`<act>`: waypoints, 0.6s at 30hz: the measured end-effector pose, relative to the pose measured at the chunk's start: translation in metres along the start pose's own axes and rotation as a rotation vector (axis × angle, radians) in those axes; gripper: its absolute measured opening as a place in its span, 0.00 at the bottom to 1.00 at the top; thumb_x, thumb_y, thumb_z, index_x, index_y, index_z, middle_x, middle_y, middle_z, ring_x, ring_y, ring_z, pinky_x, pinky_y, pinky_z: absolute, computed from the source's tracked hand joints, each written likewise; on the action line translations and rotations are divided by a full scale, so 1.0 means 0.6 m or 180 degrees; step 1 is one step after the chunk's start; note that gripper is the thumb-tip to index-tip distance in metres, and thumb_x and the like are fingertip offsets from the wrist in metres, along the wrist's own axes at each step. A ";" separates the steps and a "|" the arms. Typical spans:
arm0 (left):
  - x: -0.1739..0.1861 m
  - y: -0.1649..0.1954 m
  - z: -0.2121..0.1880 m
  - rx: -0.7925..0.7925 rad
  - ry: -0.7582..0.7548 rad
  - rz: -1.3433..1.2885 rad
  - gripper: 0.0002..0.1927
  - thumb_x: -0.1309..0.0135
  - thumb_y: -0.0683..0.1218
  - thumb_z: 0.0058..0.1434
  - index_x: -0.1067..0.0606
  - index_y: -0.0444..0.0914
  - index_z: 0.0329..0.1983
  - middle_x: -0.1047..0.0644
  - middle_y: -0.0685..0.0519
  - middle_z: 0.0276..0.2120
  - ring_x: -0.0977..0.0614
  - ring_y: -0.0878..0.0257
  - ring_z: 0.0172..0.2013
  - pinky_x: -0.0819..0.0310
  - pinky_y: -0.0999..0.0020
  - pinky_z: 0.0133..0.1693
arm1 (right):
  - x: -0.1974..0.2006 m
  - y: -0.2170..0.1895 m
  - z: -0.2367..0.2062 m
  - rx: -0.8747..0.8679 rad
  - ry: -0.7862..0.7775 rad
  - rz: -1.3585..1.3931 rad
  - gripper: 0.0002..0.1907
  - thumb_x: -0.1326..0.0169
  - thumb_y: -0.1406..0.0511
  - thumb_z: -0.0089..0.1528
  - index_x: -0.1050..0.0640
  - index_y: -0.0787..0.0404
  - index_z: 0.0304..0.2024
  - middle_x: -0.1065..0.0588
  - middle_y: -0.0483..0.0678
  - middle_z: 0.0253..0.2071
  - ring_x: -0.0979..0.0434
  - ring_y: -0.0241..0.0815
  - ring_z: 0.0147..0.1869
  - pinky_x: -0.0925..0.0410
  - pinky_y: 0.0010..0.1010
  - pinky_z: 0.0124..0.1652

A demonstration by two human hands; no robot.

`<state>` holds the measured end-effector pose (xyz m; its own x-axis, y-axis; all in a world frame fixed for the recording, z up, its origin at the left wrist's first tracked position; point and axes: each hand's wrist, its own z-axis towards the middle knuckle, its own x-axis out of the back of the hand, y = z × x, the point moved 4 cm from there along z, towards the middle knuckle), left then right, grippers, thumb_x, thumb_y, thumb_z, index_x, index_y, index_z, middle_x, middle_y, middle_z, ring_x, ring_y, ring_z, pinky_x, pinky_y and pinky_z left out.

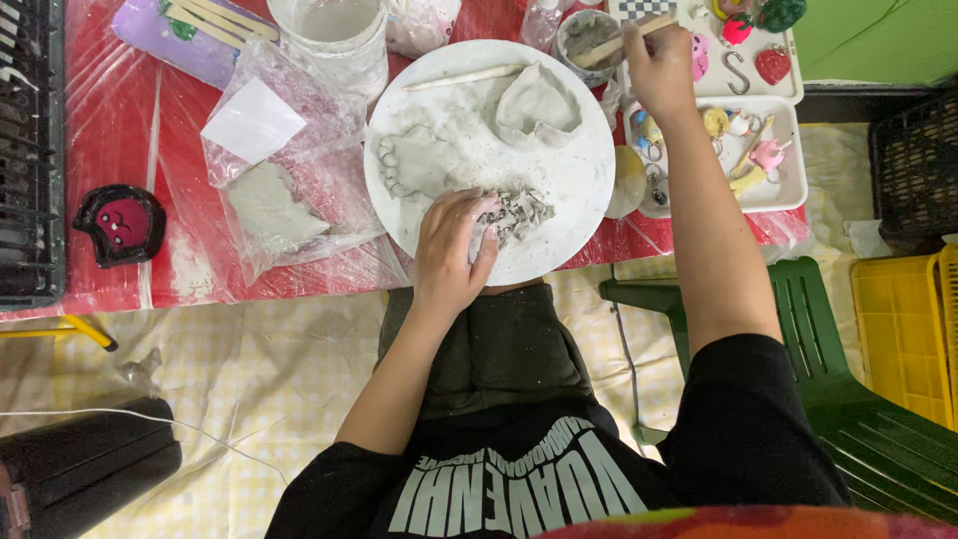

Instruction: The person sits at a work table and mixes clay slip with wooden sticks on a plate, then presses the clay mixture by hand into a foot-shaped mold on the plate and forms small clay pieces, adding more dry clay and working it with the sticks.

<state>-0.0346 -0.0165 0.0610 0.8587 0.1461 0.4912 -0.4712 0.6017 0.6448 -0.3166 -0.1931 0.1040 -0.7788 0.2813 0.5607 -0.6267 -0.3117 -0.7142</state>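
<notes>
1. Here the left hand [451, 250] has its fingers [469, 212] curled loosely over a heap of grey clay crumbs [521, 212] at the near edge of the white plate [589, 180]; they press on the crumbs, and I cannot tell whether any are pinched.
2. The right hand [659, 65] reaches far forward, fingers closed around a wooden stick [611, 45] whose tip dips into a small cup [589, 40] of grey slip beyond the plate.
3. On the plate a foot-shaped clay slab [424, 160] looks cut and smoothed, and a folded clay wall [539, 105] stands beside it; the crumbs appear left to clear or rework, so shaping seems midway.
4. The left forearm is bent close to the body; the right arm is stretched nearly straight over the red desk [110, 130].
</notes>
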 end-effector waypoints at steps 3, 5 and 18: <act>0.000 -0.002 -0.002 0.0034 0.0009 0.0002 0.14 0.46 0.43 0.69 0.26 0.36 0.57 0.22 0.44 0.54 0.23 0.45 0.60 0.33 0.51 0.65 | 0.000 0.009 -0.006 -0.0372 0.0123 0.0881 0.14 0.47 0.65 0.73 0.17 0.69 0.37 0.21 0.46 0.30 0.26 0.33 0.32 0.34 0.28 0.34; 0.001 -0.003 -0.002 0.0010 0.0018 0.0022 0.15 0.48 0.43 0.69 0.27 0.36 0.58 0.22 0.43 0.55 0.24 0.45 0.60 0.34 0.51 0.65 | 0.003 0.019 -0.012 -0.0814 0.0320 0.1247 0.14 0.47 0.64 0.71 0.17 0.67 0.36 0.21 0.42 0.28 0.28 0.30 0.30 0.35 0.26 0.32; 0.010 -0.009 -0.007 0.0131 0.0206 -0.0581 0.18 0.62 0.40 0.77 0.35 0.33 0.67 0.22 0.44 0.54 0.23 0.47 0.59 0.30 0.53 0.64 | 0.079 0.024 -0.189 -0.0865 0.1046 0.3267 0.10 0.41 0.65 0.73 0.23 0.64 0.39 0.27 0.46 0.36 0.30 0.37 0.39 0.36 0.31 0.41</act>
<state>-0.0261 -0.0156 0.0578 0.9411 0.0885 0.3262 -0.3133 0.5904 0.7438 -0.3595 -0.0817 0.0727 -0.8545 0.2433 -0.4589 0.3694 -0.3367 -0.8662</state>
